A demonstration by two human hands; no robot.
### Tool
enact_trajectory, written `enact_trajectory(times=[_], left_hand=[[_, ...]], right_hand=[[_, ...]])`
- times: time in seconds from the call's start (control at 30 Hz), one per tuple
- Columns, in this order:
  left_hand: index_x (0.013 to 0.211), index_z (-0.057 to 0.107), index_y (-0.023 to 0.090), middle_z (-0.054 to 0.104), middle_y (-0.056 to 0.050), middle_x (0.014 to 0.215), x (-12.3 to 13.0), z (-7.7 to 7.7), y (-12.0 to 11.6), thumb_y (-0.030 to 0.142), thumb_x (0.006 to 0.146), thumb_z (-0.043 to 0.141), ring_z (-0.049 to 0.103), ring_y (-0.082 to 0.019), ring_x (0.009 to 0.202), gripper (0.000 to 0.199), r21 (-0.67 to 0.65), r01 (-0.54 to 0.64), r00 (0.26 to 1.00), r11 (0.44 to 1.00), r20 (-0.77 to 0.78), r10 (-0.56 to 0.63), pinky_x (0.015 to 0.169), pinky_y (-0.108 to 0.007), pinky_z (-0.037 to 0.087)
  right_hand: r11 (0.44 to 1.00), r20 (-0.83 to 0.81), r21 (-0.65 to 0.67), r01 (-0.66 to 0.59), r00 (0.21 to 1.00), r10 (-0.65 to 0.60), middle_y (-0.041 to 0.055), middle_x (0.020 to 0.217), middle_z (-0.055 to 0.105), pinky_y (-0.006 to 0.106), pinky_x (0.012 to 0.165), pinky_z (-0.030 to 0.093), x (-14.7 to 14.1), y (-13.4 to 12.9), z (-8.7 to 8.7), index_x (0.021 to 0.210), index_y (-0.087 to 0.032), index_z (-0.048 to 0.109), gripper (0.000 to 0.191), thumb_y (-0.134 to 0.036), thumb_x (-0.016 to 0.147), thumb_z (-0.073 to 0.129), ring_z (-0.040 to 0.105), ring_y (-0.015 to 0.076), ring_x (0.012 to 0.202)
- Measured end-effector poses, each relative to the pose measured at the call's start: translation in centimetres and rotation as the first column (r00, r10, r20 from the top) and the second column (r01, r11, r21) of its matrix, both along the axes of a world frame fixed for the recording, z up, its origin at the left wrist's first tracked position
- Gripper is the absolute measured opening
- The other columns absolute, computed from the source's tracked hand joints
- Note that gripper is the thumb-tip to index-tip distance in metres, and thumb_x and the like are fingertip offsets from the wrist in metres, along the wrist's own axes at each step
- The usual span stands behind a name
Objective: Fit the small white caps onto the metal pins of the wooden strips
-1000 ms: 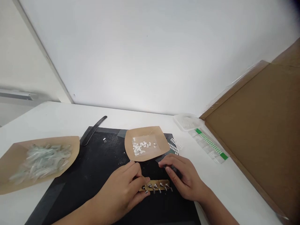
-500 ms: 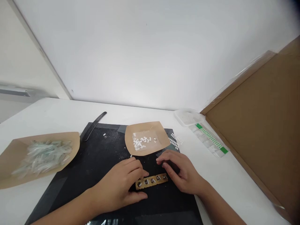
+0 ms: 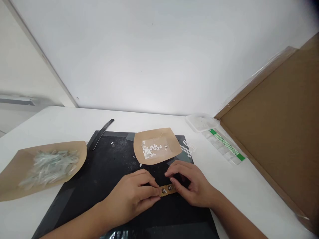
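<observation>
A narrow brown strip with small dark round pieces (image 3: pixel 169 188) lies on the black mat (image 3: pixel 107 166). My left hand (image 3: pixel 138 192) has its fingers and thumb closed on the strip's left part, hiding that end. Over the right end rests my right hand (image 3: pixel 190 184), its thumb and index finger bent and slightly apart, with nothing visible between them. Beyond both hands a brown paper tray (image 3: pixel 174 149) holds small white pieces (image 3: pixel 149 151).
At the left, another brown tray (image 3: pixel 79 149) holds clear plastic pieces (image 3: pixel 52 166). A black curved tool (image 3: pixel 101 135) crosses the mat's back-left corner. White dot stickers (image 3: pixel 185 149), a clear lidded container (image 3: pixel 199 122) and a green-edged plastic packet (image 3: pixel 228 146) lie right, near a cardboard box (image 3: pixel 274 132).
My left hand has moved right and closed its fingers and thumb on the strip, covering its left part. The right hand has barely moved. The view has shifted slightly.
</observation>
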State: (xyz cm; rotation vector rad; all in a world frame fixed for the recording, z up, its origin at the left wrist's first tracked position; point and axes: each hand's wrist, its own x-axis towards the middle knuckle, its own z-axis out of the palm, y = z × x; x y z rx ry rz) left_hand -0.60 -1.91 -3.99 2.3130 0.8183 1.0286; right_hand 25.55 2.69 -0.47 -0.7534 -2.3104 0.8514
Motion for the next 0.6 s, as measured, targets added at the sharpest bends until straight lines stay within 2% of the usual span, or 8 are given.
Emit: enact_trajectory(times=[0.2,0.43,0.6], left_hand=[[0.102,0.076,0.02,0.077,-0.005,0.091,0.39,0.29,-0.03,0.017,0.102,0.068,0.067,-0.016,0.087,0.009,0.001,-0.008,1.0,1.0,0.017,0.008,0.077,-0.027,0.058],[0.101,0.073,0.02,0.077,-0.003,0.09,0.35,0.05,-0.25,0.016,0.102,0.068,0.064,-0.018,0.084,0.006,-0.013,-0.025,1.0,1.0,0.001,0.025,0.074,-0.028,0.054],[0.111,0.071,0.022,0.077,-0.002,0.091,0.39,-0.15,-0.48,0.014,0.099,0.071,0.062,-0.017,0.083,0.014,-0.038,-0.067,0.998,0.997,0.0,0.067,0.072,-0.027,0.052]], right_hand=[[0.999,0.021,-0.012,-0.03,0.999,0.03,0.0067,0.099,0.073,0.03,0.069,0.057,0.01,-0.04,-0.16,0.113,-0.024,0.068,0.022,-0.014,0.094,0.064,0.069,0.0201,0.084],[0.998,0.029,-0.033,-0.048,0.998,0.049,0.0056,0.097,0.072,0.028,0.064,0.052,0.31,-0.06,-0.02,0.114,-0.023,0.068,0.023,-0.014,0.092,0.065,0.068,0.0189,0.082],[0.996,0.027,-0.055,-0.065,0.997,0.066,0.0048,0.096,0.073,0.03,0.068,0.053,0.22,-0.15,0.17,0.113,-0.023,0.068,0.025,-0.013,0.089,0.067,0.068,0.0187,0.08]])
